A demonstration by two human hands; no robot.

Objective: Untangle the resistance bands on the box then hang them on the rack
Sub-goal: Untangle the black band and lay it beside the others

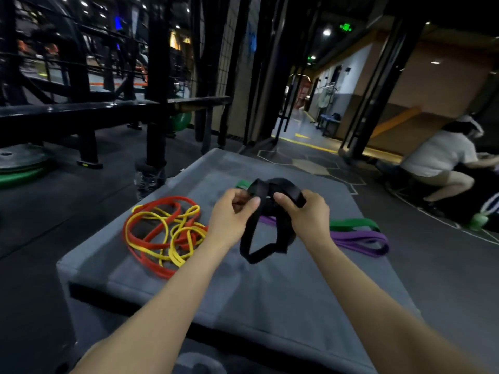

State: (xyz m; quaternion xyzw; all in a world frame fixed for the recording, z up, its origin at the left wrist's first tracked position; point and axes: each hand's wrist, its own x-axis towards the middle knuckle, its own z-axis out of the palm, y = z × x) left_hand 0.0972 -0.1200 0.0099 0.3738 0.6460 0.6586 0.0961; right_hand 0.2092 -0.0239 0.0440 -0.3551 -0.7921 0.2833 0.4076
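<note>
Both hands up over the box [270, 300], w/ the black band [266, 211] pinched between them. Left hand [232, 211] grips a fold near the top, right hand [302, 211] closed on the other side; rest of the band hangs down in a loop just above the box top. Red band [140, 238] + yellow band [178, 233] lie knotted together on the box, left side. Purple band [361, 240] and green band [353, 224] lie at the right edge, partly behind the right wrist. Black rack [156, 76] stands back left, well apart.
</note>
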